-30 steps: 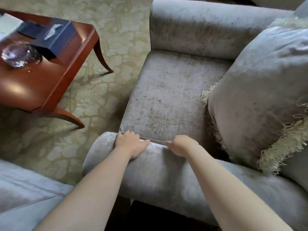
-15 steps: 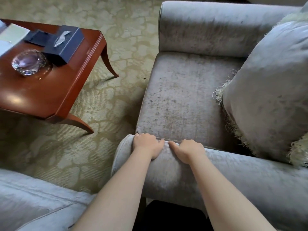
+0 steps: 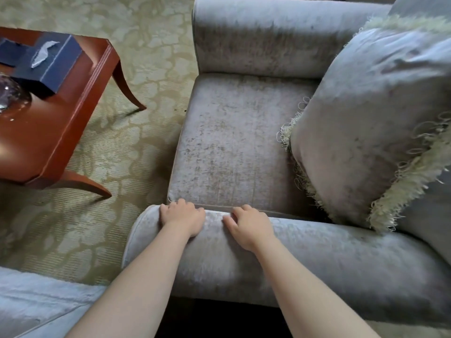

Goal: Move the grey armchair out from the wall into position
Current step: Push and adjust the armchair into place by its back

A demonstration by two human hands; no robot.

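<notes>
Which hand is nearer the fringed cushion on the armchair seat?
Right. The right hand holds the near armrest, closer to the fringed cushion; the left hand holds the same armrest beside it, toward the front end, farther from the cushion.

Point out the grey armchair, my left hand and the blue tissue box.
grey armchair (image 3: 231, 147): head view, middle of the seat cushion.
left hand (image 3: 183, 219): head view, back of the hand.
blue tissue box (image 3: 63, 57): head view, top face.
</notes>
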